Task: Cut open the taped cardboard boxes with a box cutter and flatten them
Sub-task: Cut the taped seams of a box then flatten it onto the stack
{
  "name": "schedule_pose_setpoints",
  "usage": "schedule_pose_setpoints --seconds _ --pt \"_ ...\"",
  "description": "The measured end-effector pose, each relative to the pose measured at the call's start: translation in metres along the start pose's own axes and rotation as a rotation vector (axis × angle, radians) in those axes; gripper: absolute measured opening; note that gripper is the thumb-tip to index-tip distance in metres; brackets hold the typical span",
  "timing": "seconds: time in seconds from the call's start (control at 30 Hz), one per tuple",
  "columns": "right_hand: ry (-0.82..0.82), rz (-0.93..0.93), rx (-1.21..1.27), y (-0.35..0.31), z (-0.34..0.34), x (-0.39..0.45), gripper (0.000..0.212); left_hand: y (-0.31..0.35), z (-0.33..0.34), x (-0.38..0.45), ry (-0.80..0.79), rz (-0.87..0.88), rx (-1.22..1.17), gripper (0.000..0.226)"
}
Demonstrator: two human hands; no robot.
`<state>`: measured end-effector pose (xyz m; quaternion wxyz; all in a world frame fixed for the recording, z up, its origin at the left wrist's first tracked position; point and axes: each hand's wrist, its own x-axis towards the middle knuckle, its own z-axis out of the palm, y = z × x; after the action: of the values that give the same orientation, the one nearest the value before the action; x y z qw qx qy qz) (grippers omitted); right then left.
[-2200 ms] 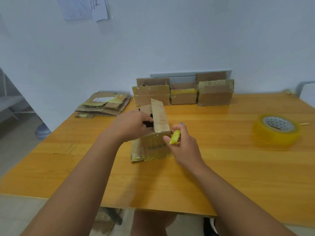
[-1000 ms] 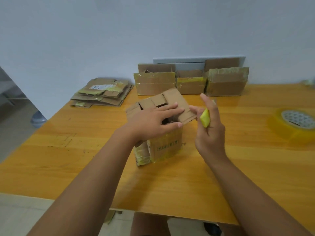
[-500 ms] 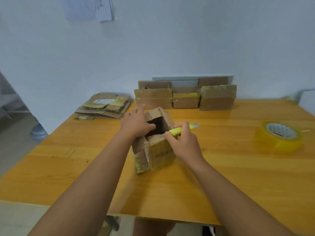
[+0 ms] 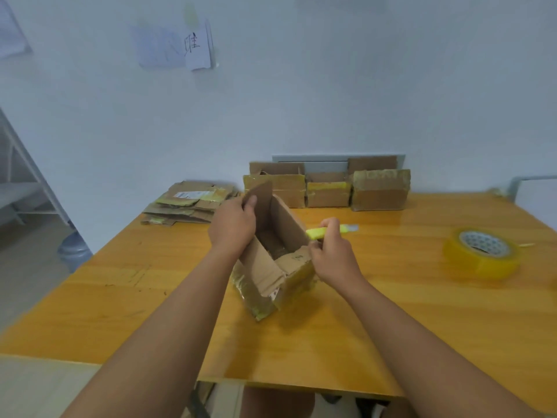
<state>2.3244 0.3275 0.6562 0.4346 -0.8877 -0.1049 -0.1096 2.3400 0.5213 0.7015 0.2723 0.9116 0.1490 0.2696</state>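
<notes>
left hand [image 4: 232, 229] grips the open box [image 4: 272, 260] flap, right hand [image 4: 333, 256] grips the box cutter [image 4: 330, 231]

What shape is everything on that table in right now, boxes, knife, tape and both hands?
Open box: top flaps spread, still standing, not flattened.
Box cutter: held in the right hand, tip pointing right, away from the box.
Left hand: grips the far flap.
Right hand: grips the cutter beside the box.
Three boxes at the wall: still taped.
Flattened pile: lying flat.
Tape roll: lying flat, untouched.
</notes>
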Motion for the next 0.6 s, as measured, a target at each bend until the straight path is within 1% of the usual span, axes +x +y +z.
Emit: schedule_pose_setpoints --seconds 0.1,0.17,0.3,0.37,0.47,0.53,0.6 --pt "0.133 -0.035 0.02 0.001 -0.008 0.001 0.028 0.012 -0.014 -0.009 0.137 0.039 -0.102 0.043" --pt "0.221 -0.038 0.052 -0.004 -0.008 0.002 0.035 0.023 -0.02 -0.02 0.21 0.07 -0.175 0.043" --pt "0.296 -0.002 0.068 -0.013 -0.002 0.004 0.076 0.04 -0.016 -0.047 0.305 0.132 -0.456 0.036" --pt "0.336 0.031 0.035 -0.013 -0.001 0.006 0.086 0.042 -0.01 -0.058 0.325 0.2 -0.592 0.03" --pt "0.365 0.036 0.05 -0.01 -0.003 0.012 0.081 0.039 0.001 -0.068 0.322 0.255 -0.733 0.024" --pt "0.341 0.016 0.158 -0.009 -0.004 0.014 0.073 0.032 0.008 -0.07 0.291 0.192 -0.8 0.02" --pt "0.339 -0.033 0.251 -0.007 -0.005 0.013 0.064 0.022 0.013 -0.068 0.233 0.073 -0.88 0.02"
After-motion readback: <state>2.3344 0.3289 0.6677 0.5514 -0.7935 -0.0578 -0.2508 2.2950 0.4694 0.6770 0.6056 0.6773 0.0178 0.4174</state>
